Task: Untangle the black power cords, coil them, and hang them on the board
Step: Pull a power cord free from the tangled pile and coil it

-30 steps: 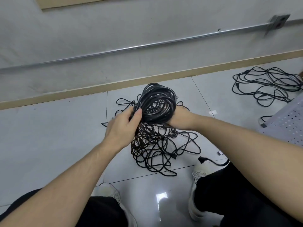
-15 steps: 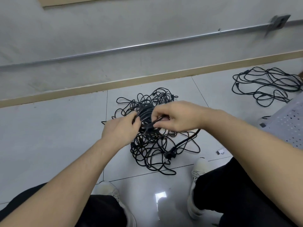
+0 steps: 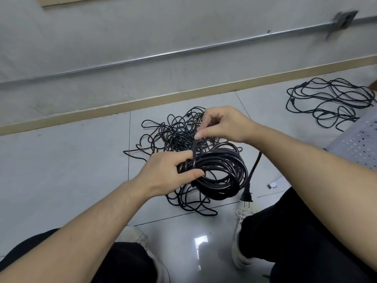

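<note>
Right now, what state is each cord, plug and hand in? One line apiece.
coiled cord: wound into loops, held above the floor
left hand: grips the coil's left side
right hand: pinches a cord strand running up from the coil
plug: dangling free below the coil
tangled pile: loose on the floor, still knotted
far cords: spread loosely on the floor, uncoiled

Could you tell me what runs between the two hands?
In the head view, a taut cord strand runs from right hand to left hand.
</note>
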